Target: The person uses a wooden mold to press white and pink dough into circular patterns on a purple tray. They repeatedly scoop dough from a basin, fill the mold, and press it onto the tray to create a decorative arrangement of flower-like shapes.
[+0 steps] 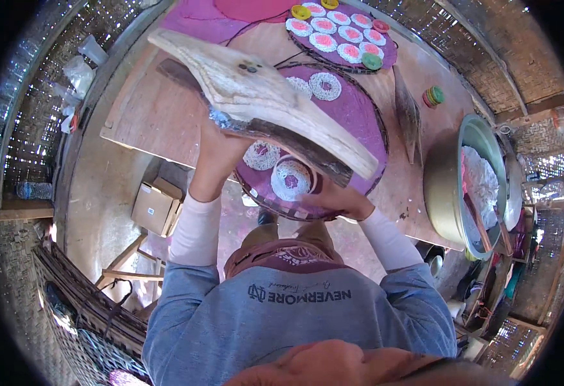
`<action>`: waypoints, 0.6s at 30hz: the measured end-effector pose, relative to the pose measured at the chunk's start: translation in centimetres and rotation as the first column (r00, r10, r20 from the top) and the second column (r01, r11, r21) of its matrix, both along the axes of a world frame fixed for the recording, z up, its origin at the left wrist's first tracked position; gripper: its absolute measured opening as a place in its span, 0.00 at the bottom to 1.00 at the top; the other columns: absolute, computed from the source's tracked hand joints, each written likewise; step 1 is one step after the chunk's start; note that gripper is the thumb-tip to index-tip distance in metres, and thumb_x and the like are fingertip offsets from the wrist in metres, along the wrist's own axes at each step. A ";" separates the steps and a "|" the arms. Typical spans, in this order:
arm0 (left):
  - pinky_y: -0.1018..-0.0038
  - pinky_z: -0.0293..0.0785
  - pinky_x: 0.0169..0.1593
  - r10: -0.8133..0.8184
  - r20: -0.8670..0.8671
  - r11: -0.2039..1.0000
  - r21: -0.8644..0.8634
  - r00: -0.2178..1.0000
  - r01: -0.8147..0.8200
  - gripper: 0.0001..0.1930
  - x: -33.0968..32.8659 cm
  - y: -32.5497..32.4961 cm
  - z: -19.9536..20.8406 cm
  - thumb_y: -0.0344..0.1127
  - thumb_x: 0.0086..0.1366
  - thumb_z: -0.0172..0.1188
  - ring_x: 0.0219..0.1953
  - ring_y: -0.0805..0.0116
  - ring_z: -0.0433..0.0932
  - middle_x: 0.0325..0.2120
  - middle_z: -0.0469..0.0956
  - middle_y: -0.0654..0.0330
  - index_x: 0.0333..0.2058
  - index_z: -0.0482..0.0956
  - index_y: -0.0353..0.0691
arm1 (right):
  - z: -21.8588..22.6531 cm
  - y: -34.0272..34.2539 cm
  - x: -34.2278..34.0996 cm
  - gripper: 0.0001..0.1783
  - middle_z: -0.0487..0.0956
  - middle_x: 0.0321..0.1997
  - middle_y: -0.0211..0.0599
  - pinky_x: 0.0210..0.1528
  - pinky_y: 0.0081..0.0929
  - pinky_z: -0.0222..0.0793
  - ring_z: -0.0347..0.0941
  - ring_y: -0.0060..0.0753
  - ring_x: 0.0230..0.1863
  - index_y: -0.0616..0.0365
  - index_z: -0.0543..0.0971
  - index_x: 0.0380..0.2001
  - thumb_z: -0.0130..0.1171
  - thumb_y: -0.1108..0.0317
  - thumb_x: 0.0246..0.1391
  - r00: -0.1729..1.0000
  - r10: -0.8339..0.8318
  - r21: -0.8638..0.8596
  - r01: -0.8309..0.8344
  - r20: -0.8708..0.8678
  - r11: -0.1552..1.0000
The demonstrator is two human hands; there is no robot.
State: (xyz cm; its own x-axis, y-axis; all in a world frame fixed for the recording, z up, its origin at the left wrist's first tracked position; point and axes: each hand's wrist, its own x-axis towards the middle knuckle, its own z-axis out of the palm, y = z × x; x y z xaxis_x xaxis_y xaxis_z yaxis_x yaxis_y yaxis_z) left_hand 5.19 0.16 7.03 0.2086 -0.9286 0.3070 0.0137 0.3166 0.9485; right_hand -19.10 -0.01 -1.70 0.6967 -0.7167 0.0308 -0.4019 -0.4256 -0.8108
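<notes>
A long two-part wooden press [256, 87], with a pale upper piece and a darker lower piece, slants above the table. My left hand [221, 151] is closed round its lower edge near the left end; most of its fingers are hidden behind the wood. Below the right end, my right hand [340, 199] curls at the side of a round ring mould [314, 179], partly covered by the wood. Inside the ring lies a white disc of noodle-like strands [289, 180]. Another such disc [261, 155] sits beside it on the round purple tray [352, 109], and more lie behind the press.
A second round tray [302, 45] farther back carries several pink-centred white discs and small coloured rings. At right stands a large metal basin [446, 183] with white dough-like material and wooden sticks. A dark wooden piece [407, 112] and stacked rings [433, 96] lie nearby. A cardboard box [156, 207] is at lower left.
</notes>
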 end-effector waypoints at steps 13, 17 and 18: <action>0.74 0.72 0.40 -0.017 0.010 0.999 -0.035 1.000 0.018 0.18 -0.6 -2.8 -0.2 0.26 0.44 0.69 0.34 0.70 0.78 0.32 0.80 0.58 0.36 0.77 0.31 | 0.5 -7.7 0.0 0.46 0.57 0.65 0.44 0.63 0.50 0.42 0.53 0.40 0.64 0.58 0.52 0.63 0.56 0.44 0.48 0.997 -0.065 -0.068 0.067 0.028 0.995; 0.71 0.74 0.38 0.172 0.374 0.978 -0.172 0.911 -0.114 0.17 -2.2 -4.0 0.0 0.32 0.42 0.69 0.32 0.59 0.80 0.28 0.80 0.51 0.32 0.78 0.30 | 11.9 -9.0 -1.1 0.36 0.68 0.55 0.42 0.53 0.25 0.59 0.65 0.26 0.53 0.58 0.59 0.59 0.50 0.46 0.55 0.915 -0.146 0.673 -0.162 0.376 0.721; 0.68 0.74 0.35 0.161 0.379 0.972 -0.220 0.911 -0.080 0.16 -3.0 -4.3 0.5 0.34 0.41 0.68 0.32 0.52 0.79 0.26 0.79 0.48 0.29 0.78 0.32 | 14.7 -8.9 -1.2 0.33 0.71 0.51 0.40 0.49 0.20 0.62 0.68 0.22 0.49 0.58 0.62 0.58 0.49 0.47 0.57 0.917 -0.042 0.757 -0.300 0.396 0.581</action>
State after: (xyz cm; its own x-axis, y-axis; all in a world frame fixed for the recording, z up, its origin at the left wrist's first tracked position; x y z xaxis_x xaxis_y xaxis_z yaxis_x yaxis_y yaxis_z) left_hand 2.23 -4.10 7.56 0.1403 -0.8169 0.5594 -0.3960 0.4715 0.7880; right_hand -20.35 -8.89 13.01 0.8463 -0.4702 -0.2502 -0.0288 0.4287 -0.9030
